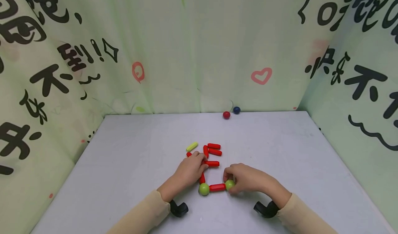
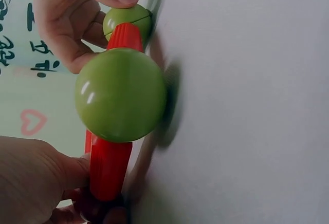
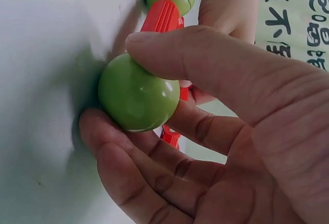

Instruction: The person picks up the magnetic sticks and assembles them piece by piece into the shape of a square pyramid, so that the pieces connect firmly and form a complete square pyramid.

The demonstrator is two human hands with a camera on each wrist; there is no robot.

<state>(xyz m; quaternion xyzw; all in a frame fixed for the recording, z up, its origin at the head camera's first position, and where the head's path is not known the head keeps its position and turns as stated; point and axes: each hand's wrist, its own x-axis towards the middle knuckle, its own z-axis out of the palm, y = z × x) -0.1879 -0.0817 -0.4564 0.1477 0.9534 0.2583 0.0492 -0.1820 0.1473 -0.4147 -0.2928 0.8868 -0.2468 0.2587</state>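
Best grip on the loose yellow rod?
Pinch the yellow rod at mid-length, across its long sides. I'd come from above, far side preferred: it lies flat and slanted, slim enough to pinch, while the left hand and a red rod's tip crowd its near side.

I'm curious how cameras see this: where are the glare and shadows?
Left wrist view: two short glints on the nearest green ball, a dark shadow on the tabletop beside it; right wrist view: glints on the ball pinched by the right hand, a soft shadow alongside; head view: fairly even light, no strong tabletop glare.
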